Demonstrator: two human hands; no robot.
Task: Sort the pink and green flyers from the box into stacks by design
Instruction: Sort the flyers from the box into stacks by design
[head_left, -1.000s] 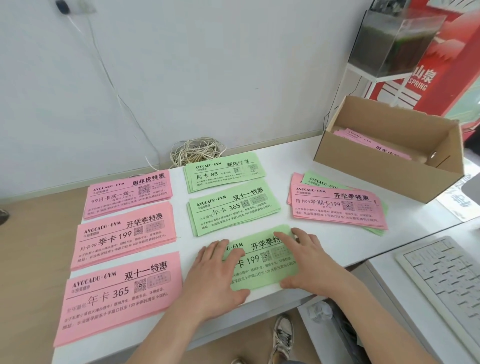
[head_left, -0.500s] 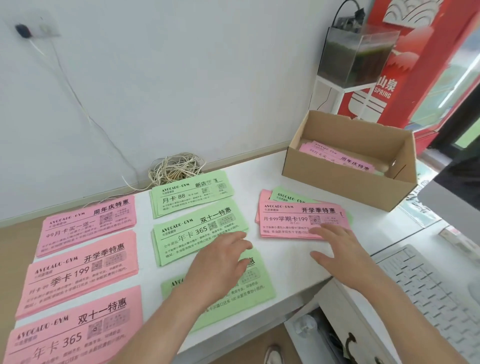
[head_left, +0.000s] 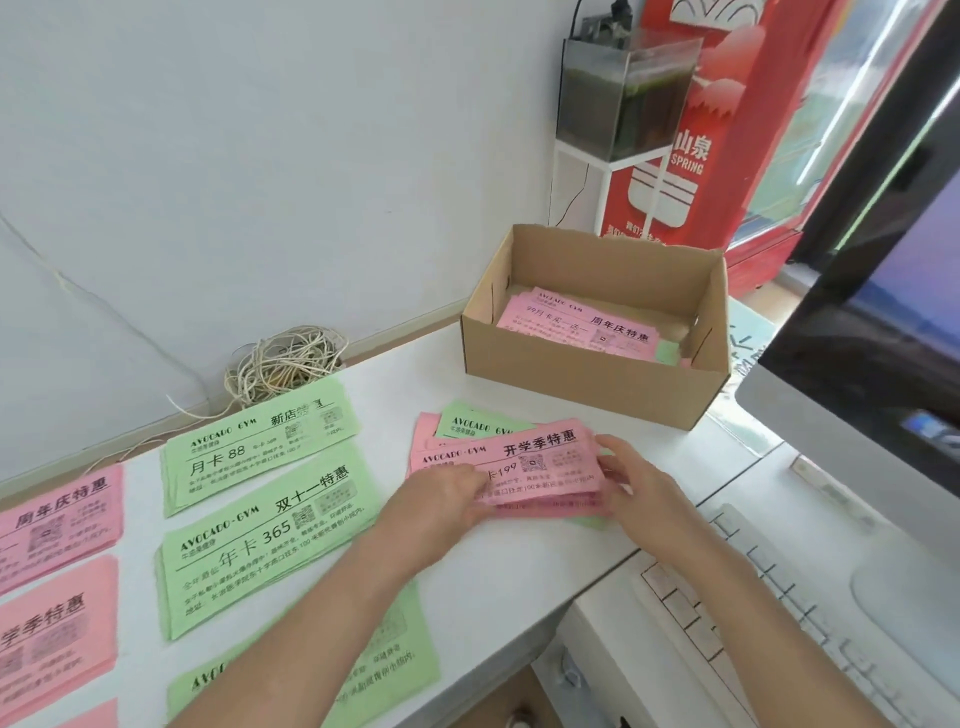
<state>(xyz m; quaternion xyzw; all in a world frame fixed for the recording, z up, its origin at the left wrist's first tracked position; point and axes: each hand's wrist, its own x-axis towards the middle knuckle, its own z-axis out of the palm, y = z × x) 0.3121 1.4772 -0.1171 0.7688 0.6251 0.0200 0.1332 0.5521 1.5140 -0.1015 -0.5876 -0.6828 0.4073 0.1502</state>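
Note:
A mixed pile of pink and green flyers (head_left: 524, 454) lies in front of the cardboard box (head_left: 587, 384). My left hand (head_left: 447, 499) grips the pile's near left edge and my right hand (head_left: 636, 483) grips its right end. The box holds more pink flyers (head_left: 582, 325) with a green corner showing. Sorted stacks lie to the left: green "88" (head_left: 254, 447), green "365" (head_left: 265, 535), a green one (head_left: 384, 670) under my left forearm, and pink stacks (head_left: 57, 519) at the left edge.
A coil of cord (head_left: 285, 364) lies against the wall behind the green stacks. A white keyboard (head_left: 769, 613) and a monitor (head_left: 878, 332) stand at the right. A small tank (head_left: 623, 88) sits on a white stand behind the box.
Both hands left the front green stack and moved right to the mixed pile, where they now grip it at both ends. The view swung right.

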